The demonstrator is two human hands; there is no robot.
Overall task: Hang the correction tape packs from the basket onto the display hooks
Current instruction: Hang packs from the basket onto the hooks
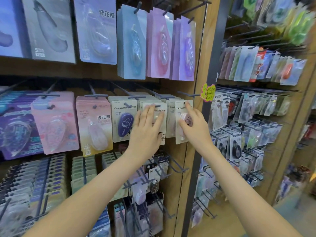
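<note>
**Head view of a peg-hook display wall.** The right hand (193, 125) grasps the pink correction tape pack (178, 107), with the thumb on the blister, the lower fingers curled at its right side, and the index finger stretched up the card to the hang hole. The pack stands upright, long axis vertical and printed face toward the camera; the hole end is directly above the grip. The display hook (186, 95) lies just above the index fingertip; whether the hole is over the hook's tip cannot be told. The left hand (147, 129) is released, its straight fingers pressing flat on the neighbouring beige Campus pack (162, 109) just left of the gripped pack, probably to steady that row. The right hand is nearer the hook. The coming move is judged to be a short push away from the body along the hook's shaft. The basket is out of view
</note>
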